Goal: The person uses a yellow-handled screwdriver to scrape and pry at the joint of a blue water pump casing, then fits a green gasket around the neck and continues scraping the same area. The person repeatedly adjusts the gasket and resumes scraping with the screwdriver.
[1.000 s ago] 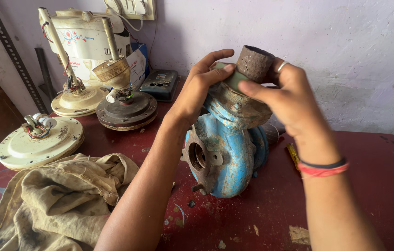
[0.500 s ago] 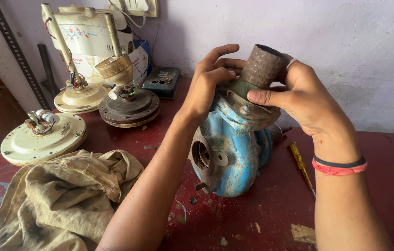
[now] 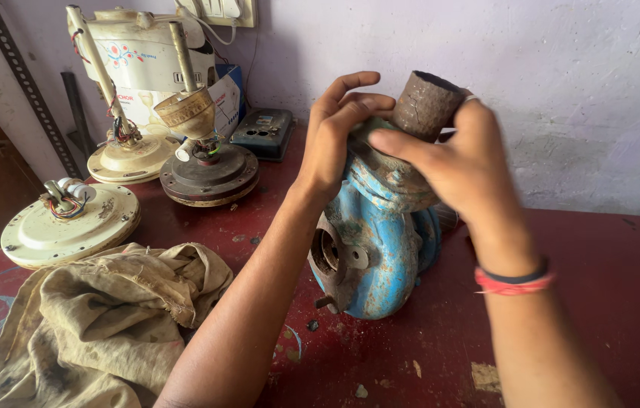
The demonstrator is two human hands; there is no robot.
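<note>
While the left hand [image 3: 335, 140] braced the blue pump casing [image 3: 380, 249], the right hand [image 3: 448, 155] gripped its rusty pipe stub [image 3: 424, 106] — best turned squarely, casing steadied on the bench [image 3: 607, 264].

Both arms are bare, with no sleeves showing. The right hand [image 3: 460, 162] has a thin silver ring on one finger. On the right wrist sit two thin bands, side by side: a dark one and a red one. The left hand [image 3: 335, 136] wears nothing at all.
</note>
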